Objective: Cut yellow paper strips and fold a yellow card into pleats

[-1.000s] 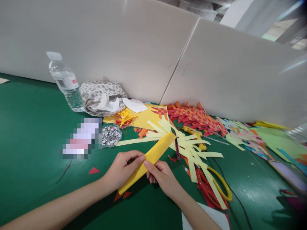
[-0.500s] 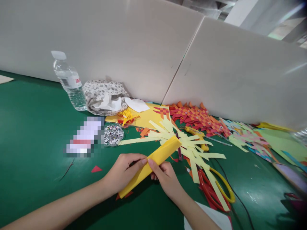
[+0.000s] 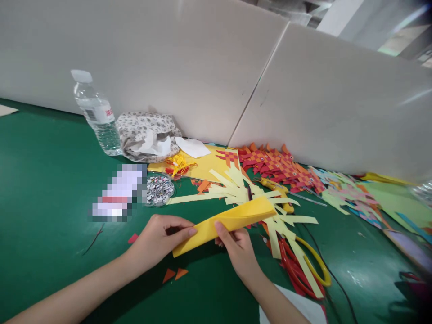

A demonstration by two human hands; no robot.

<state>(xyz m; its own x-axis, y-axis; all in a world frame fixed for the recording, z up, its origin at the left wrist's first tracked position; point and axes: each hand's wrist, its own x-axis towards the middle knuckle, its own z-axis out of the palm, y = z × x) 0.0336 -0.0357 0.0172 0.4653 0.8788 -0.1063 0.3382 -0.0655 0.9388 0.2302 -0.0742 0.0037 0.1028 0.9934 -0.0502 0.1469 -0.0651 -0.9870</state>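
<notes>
A folded strip of yellow paper (image 3: 232, 219) is held above the green table, slanting up toward the right. My left hand (image 3: 165, 238) pinches it near its lower left end, thumb on top. Around its middle, my right hand (image 3: 234, 247) grips with the thumb on the near face and the fingers behind. The layers gape slightly toward the right end. Behind the folded paper lies a heap of pale yellow paper strips (image 3: 236, 191). Below it, two small orange paper triangles (image 3: 181, 273) rest on the table.
Red and yellow-handled scissors (image 3: 297, 265) lie at the right under pale strips. Woven red-orange paper fish (image 3: 280, 166) are piled by the partition. Googly eyes (image 3: 159, 190) in a clear container, a water bottle (image 3: 97, 117) and a patterned cloth bag (image 3: 148, 135) stand at the left.
The folded yellow paper has swung to a flatter slant and shifted right. My left hand has slid toward its left end, apart from the right thumb. The orange triangles are now uncovered.
</notes>
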